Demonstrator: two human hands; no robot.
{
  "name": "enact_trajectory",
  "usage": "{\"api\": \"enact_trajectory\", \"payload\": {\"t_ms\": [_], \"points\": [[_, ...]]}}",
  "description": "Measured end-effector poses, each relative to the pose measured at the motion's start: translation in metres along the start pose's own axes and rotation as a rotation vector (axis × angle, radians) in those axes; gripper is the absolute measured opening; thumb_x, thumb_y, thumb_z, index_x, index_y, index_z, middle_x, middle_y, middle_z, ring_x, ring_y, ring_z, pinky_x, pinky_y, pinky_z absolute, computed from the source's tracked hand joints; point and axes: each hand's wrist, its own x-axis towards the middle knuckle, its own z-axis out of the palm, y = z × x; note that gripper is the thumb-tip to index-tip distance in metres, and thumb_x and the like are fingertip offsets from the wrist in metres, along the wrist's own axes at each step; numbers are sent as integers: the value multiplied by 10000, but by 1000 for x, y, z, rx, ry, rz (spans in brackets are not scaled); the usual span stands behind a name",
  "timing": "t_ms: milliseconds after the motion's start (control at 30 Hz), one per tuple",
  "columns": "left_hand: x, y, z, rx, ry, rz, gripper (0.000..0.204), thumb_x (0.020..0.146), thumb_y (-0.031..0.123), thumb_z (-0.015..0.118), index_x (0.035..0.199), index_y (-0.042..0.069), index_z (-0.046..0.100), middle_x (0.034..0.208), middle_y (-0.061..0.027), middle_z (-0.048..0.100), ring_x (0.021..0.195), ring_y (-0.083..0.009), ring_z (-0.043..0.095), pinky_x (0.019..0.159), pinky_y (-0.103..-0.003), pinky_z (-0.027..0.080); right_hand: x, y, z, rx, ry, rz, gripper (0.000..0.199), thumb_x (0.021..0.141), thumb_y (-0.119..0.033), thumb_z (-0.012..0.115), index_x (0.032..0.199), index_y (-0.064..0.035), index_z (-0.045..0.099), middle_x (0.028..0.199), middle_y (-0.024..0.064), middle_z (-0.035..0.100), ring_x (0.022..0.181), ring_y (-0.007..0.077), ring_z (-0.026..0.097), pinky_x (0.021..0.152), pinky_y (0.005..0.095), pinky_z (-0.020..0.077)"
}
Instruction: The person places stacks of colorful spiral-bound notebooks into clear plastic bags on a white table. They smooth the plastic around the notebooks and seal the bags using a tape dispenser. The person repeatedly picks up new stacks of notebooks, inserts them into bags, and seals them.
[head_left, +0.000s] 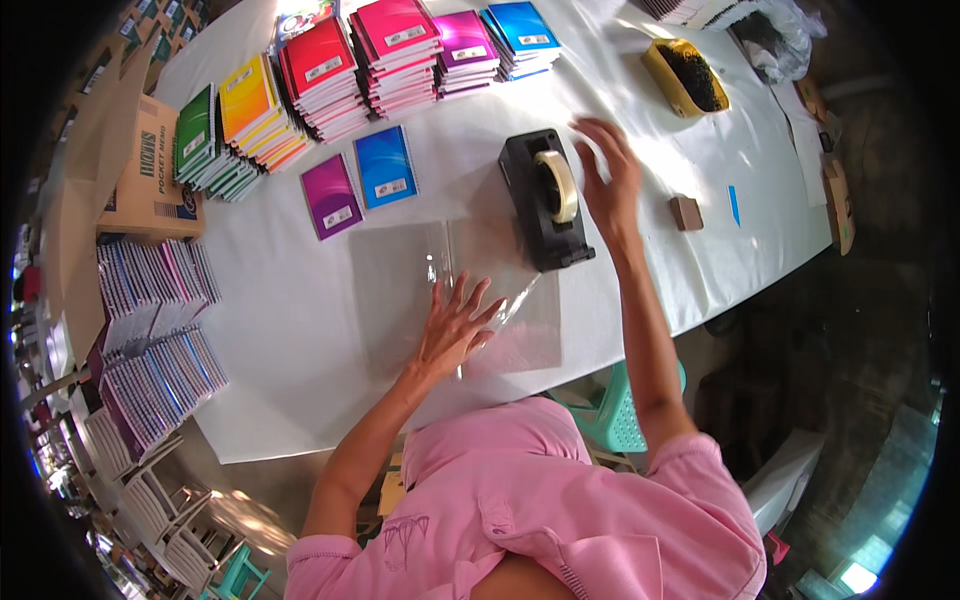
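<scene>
My left hand (455,328) lies with fingers spread on clear plastic sheets or bags (390,300) at the table's near side. Just right of a black tape dispenser (548,200), my right hand (612,182) hovers with its fingers apart and bent, seemingly holding nothing. A roll of pale tape (562,186) sits in the dispenser. Beyond the plastic lie two small spiral notebooks, one purple (332,196) and one blue (386,167), side by side. Whether the plastic is one piece or several I cannot tell.
Notebook stacks line the far side: green (197,140), yellow (250,100), red (318,70), pink (396,35), purple (465,45), blue (521,35). A cardboard box (150,170) holding notebooks (165,375) stands left. Rightward are a yellow container (665,75), brown block (687,213) and blue strip (734,205).
</scene>
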Motion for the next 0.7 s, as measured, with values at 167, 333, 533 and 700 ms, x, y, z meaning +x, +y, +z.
{"api": "enact_trajectory", "payload": {"t_ms": [167, 333, 533, 700], "points": [[24, -7, -17, -102, 0, 40, 670, 756, 271, 733, 1373, 247, 471, 1480, -77, 342, 1385, -349, 269, 1084, -598, 226, 105, 93, 123, -384, -226, -504, 371, 814, -24, 596, 1179, -80, 633, 1255, 106, 590, 1194, 254, 529, 1078, 408, 331], [12, -16, -16, -225, -120, 210, 606, 755, 247, 722, 1323, 200, 516, 1466, -56, 360, 1394, -333, 255, 1098, -595, 219, 122, 95, 162, -581, -577, -442, 355, 903, -104, 489, 1231, -182, 599, 1295, 77, 573, 1252, 208, 488, 1105, 379, 281], [13, -20, -3, -294, -12, 209, 413, 763, 120, 670, 1171, 120, 607, 1431, -54, 403, 1373, -316, 309, 1116, -529, 253, 96, 64, 90, -221, -39, -335, 327, 761, 82, 556, 1029, -82, 648, 994, 105, 676, 947, 272, 635, 820, 362, 490], [4, -17, -1, -172, 54, 329, 343, 812, 138, 587, 1152, 123, 631, 1426, -71, 410, 1362, -300, 334, 1116, -525, 262, 16, -56, 30, -72, 76, -65, 273, 756, 134, 565, 958, -22, 664, 873, 119, 671, 775, 273, 665, 665, 331, 518]]}}
